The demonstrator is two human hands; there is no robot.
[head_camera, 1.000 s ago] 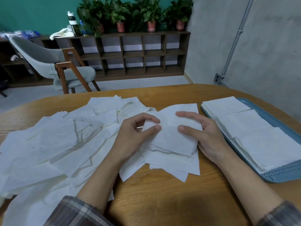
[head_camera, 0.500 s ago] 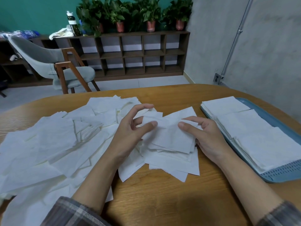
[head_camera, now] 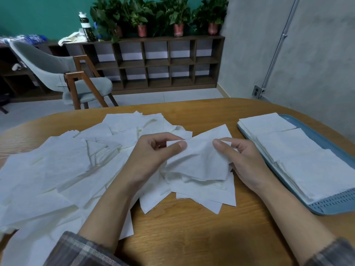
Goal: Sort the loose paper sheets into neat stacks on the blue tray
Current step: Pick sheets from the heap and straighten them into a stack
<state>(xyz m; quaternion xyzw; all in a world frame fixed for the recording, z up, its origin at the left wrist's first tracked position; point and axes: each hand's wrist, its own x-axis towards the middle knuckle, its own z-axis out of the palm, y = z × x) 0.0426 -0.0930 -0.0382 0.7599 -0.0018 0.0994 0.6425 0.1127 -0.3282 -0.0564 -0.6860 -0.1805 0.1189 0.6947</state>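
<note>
A white paper sheet (head_camera: 199, 158) is held just above a small heap of sheets (head_camera: 207, 191) at the table's middle. My left hand (head_camera: 153, 156) pinches its left corner between thumb and fingers. My right hand (head_camera: 240, 158) pinches its right edge, thumb on top. A wide spread of loose paper sheets (head_camera: 63, 169) covers the table's left half. On the right, the blue tray (head_camera: 330, 206) carries three neat white stacks (head_camera: 299, 150) in a row.
The wooden table (head_camera: 192, 237) has bare surface in front of me and between the heap and the tray. Beyond its far edge stand a grey chair (head_camera: 63, 77) and a low shelf unit (head_camera: 163, 62) with potted plants.
Both hands have closed onto the top sheet and lifted it off the heap; its far edge now rises and the sheet bows between the hands.
</note>
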